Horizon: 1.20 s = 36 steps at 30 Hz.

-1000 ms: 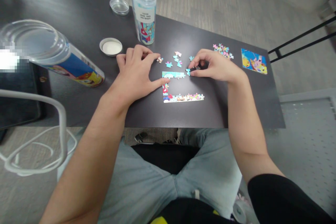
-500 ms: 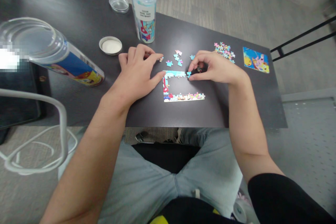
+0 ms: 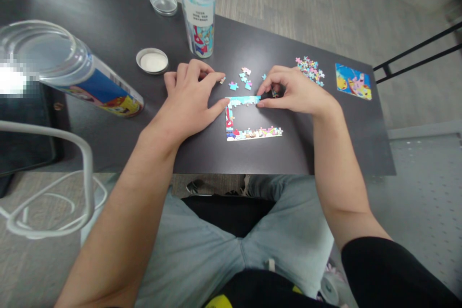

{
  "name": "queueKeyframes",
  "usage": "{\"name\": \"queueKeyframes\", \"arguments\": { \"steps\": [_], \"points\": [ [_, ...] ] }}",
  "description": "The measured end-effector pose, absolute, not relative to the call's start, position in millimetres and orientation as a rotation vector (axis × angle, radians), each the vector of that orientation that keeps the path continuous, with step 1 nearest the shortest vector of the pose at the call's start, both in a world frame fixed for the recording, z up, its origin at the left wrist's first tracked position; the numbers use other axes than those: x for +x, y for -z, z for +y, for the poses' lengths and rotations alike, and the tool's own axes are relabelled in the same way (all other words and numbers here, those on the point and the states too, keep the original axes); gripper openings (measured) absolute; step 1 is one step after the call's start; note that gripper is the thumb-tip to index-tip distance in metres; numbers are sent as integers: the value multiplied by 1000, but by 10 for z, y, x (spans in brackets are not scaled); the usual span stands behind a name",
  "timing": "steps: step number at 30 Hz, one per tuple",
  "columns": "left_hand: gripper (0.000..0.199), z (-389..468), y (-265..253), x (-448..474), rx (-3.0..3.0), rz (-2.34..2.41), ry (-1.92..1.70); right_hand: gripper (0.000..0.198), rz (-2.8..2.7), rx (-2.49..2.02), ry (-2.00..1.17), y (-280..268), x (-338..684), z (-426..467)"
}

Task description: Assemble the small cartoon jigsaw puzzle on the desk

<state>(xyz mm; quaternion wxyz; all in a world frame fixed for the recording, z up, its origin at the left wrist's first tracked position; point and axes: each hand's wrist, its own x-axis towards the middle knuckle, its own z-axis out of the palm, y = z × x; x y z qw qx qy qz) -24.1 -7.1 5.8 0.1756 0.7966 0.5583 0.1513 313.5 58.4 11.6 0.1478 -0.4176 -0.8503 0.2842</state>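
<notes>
A partly joined jigsaw border (image 3: 242, 100) lies on the dark table, its top, left and bottom sides forming a shape that opens to the right. My right hand (image 3: 288, 89) pinches a small blue puzzle piece (image 3: 258, 99) against the right end of the top row. My left hand (image 3: 193, 94) rests with fingers apart, its thumb touching the top left corner of the border. Close to its index fingertip lies a loose piece (image 3: 223, 80). Several more loose pieces (image 3: 245, 77) are spread just above the top row, between the hands.
A heap of mixed pieces (image 3: 311, 70) and a picture card (image 3: 352, 82) lie at the right. Two clear-topped canisters, one upright (image 3: 198, 14) and one at the left (image 3: 97, 82), stand near two round lids (image 3: 152, 61). A white cable (image 3: 86, 163) loops at the left edge.
My right hand has moved slightly left, bringing the blue piece from just beside the top row up against its end. My left hand has stayed in place.
</notes>
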Motion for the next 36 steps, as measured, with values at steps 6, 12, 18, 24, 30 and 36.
{"name": "queueKeyframes", "arguments": {
  "steps": [6, 12, 18, 24, 30, 36],
  "points": [
    [56, -68, -61, -244, 2254, 1580, -423, 33, -2451, -1174, -736, -83, 3146, 571],
    [55, -63, -32, -259, 2272, 1573, -430, 30, -2355, -1269, -521, 17, 3075, 616],
    [55, -61, -10, -261, 2283, 1566, -456, 34, -2395, -1340, -342, 209, 2867, 633],
    [56, -63, -19, -254, 2265, 1567, -442, 30, -2395, -1348, -396, 177, 2844, 618],
    [59, -62, -23, -249, 2247, 1563, -459, 27, -2297, -1403, -449, 207, 2798, 669],
    [56, -60, -36, -249, 2239, 1562, -440, 22, -2270, -1400, -555, 213, 2795, 719]
  ]
}}
